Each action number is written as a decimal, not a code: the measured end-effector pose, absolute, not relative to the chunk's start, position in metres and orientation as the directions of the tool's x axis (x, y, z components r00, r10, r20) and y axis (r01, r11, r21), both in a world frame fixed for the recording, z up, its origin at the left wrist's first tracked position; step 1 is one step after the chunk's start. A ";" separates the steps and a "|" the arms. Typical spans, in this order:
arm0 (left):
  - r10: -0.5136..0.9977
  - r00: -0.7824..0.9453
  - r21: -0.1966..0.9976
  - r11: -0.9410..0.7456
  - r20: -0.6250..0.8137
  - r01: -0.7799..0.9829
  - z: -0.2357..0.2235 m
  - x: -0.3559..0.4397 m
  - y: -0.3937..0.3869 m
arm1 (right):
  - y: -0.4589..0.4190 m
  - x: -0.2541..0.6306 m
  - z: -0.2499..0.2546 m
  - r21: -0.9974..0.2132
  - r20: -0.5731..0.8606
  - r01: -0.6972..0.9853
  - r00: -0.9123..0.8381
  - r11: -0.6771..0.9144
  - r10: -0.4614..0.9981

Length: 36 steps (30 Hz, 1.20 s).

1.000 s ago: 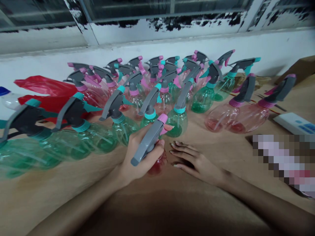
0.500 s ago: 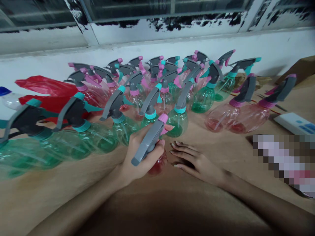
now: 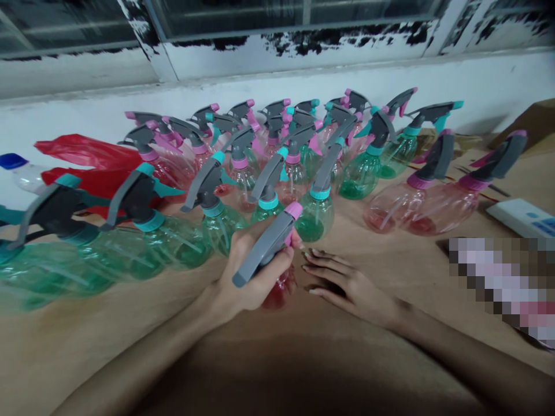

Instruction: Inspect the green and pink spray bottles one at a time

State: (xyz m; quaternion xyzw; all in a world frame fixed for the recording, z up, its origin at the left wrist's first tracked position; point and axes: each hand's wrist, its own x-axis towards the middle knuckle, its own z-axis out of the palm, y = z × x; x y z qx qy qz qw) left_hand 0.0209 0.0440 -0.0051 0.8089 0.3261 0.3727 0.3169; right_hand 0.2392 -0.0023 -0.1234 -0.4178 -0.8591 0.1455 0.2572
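Observation:
My left hand (image 3: pixel 255 277) is wrapped round the neck of a pink spray bottle (image 3: pixel 277 292) with a grey and pink trigger head. Its fingers curl by the pink trigger, and the bottle's reddish base rests on the table. Just to the right, my right hand (image 3: pixel 342 283) lies flat on the table with its fingers stretched out, a little apart from the bottle. Behind the left hand stands a green spray bottle (image 3: pixel 315 216) with a teal collar. Another green spray bottle (image 3: pixel 223 228) is to the left.
Several green and pink spray bottles crowd the table toward the wall. Two pink spray bottles (image 3: pixel 442 211) stand at the right, near a white box (image 3: pixel 520 216). A red plastic bag (image 3: pixel 91 159) and a blue-capped bottle (image 3: pixel 28 176) are at the left. A blurred-out patch lies at the right edge.
The left index finger has curled inward, drawing closer to the pink trigger. The right hand stays flat on the table. The whole view has shifted slightly.

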 end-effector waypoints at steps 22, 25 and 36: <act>0.782 0.418 0.754 -0.595 0.463 0.279 -0.012 0.028 0.046 | -0.002 0.239 -0.124 -0.455 0.321 0.645 -0.524 0.614 0.789; 0.786 0.422 0.756 -0.588 0.452 0.287 -0.011 0.028 0.047 | -0.002 0.238 -0.123 -0.461 0.325 0.644 -0.517 0.611 0.791; 0.794 0.394 0.741 -0.590 0.462 0.320 -0.015 0.032 0.041 | -0.001 0.238 -0.117 -0.495 0.314 0.622 -0.523 0.606 0.793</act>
